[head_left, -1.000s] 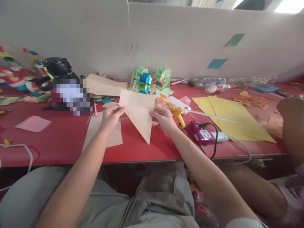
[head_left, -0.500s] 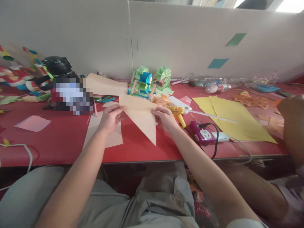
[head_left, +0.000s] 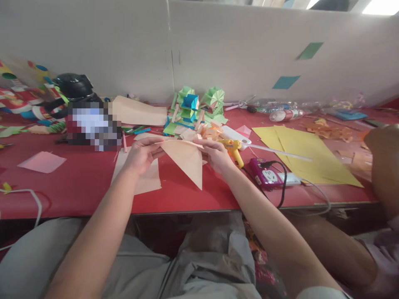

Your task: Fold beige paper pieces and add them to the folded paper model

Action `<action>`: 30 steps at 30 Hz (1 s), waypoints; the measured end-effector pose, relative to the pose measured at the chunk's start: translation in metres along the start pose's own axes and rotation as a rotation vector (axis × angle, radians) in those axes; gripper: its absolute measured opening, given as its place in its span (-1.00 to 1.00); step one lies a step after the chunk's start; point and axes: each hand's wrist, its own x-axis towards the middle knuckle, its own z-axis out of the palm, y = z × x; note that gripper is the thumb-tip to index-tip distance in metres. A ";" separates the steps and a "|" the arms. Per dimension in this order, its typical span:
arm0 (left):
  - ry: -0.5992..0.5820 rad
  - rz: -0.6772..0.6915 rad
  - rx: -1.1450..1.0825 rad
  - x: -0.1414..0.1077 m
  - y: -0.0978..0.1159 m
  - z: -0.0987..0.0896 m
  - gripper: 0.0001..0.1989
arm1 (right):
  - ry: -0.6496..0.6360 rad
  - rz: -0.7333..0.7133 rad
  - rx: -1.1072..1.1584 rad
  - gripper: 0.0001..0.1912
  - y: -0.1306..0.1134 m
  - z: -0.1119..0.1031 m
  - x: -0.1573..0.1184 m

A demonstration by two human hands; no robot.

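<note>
Between my two hands a sheet of tan paper [head_left: 186,160] is held up over the red table, its lower part hanging down to a point. My left hand [head_left: 142,154] pinches its upper left corner between thumb and fingers. The upper right corner is gripped by my right hand [head_left: 215,153]. Along the top the paper bends at a crease, seen almost edge-on. Beneath my left hand another tan sheet [head_left: 148,178] lies flat on the table. Just right of my right hand rests a yellow glue gun [head_left: 234,151] with a clear glue stick in it.
Behind the paper stand green and blue folded-paper models [head_left: 190,104]. A purple power strip [head_left: 267,173] with cables, yellow sheets [head_left: 308,155] and plastic bottles [head_left: 286,115] lie to the right. Left are a black flask-like object [head_left: 74,87] and pink paper [head_left: 43,161]. Another person's arm [head_left: 385,166] is at far right.
The upper part of the tan paper, upright before, has tipped over so the top now shows as a thin folded edge. My hands stay in nearly the same place.
</note>
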 end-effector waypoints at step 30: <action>-0.143 -0.109 0.403 -0.010 0.006 0.011 -0.67 | -0.061 0.103 0.096 -0.35 -0.018 -0.006 0.000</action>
